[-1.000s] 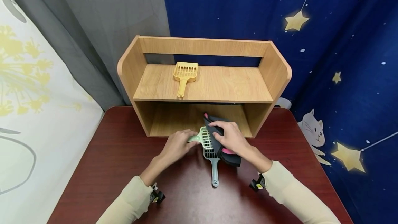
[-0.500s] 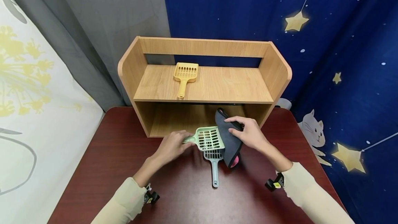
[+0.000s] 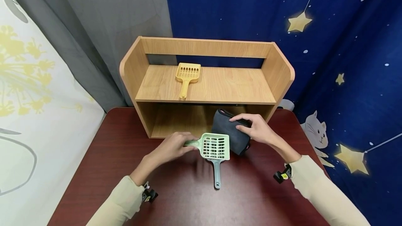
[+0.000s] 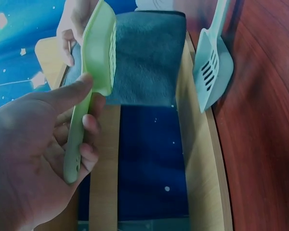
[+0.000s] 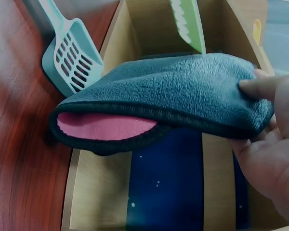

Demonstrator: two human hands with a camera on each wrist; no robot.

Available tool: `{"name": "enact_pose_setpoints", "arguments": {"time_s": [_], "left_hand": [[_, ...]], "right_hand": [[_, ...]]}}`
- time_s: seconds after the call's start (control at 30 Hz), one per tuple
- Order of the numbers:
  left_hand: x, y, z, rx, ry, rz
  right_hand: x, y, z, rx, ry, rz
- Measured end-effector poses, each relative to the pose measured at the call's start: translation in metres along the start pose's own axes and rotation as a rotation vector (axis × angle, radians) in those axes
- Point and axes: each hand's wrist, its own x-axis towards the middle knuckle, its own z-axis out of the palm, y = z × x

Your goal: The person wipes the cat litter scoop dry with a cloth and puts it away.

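Note:
My left hand (image 3: 172,148) grips the handle of a pale green litter scoop (image 3: 215,146), its slotted head pointing right. In the left wrist view the thumb lies along the top of the handle (image 4: 76,137), fingers curled beneath. My right hand (image 3: 259,130) pinches a folded dark grey cloth (image 3: 227,126) between thumb and fingers. The right wrist view shows its black edging and pink inner side (image 5: 106,126). On the table lies a blue-grey litter scoop (image 3: 217,173), seated in a matching holder (image 5: 50,67); in the head view the green scoop hides its head.
A two-level wooden shelf (image 3: 204,101) stands at the back of the red-brown table (image 3: 125,170). A yellow litter scoop (image 3: 188,76) sits on its upper level, left of centre. The cloth overlaps the lower opening's right part. Curtains (image 3: 226,9) hang behind.
The cloth and right hand have moved right, off the green scoop. The left hand has drawn slightly left, and the green scoop's whole head now shows. The blue-grey and yellow scoops have stayed put.

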Motion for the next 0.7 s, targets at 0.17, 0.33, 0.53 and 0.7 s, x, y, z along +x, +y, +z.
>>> {"name": "enact_pose_setpoints", "arguments": {"time_s": [0.17, 0.33, 0.53, 0.7], "left_hand": [[0.007, 0.003, 0.000, -0.015, -0.021, 0.030], [0.013, 0.009, 0.001, -0.031, -0.038, 0.028], [0.015, 0.015, 0.001, -0.021, -0.045, 0.011], [0.009, 0.011, -0.003, -0.007, -0.035, 0.002]], "right_hand": [[0.017, 0.002, 0.013, 0.101, -0.094, -0.043], [0.034, -0.002, 0.028, 0.177, -0.189, -0.076], [0.047, -0.008, 0.039, 0.161, -0.208, -0.089], [0.044, -0.007, 0.035, 0.143, -0.225, -0.077]]}}
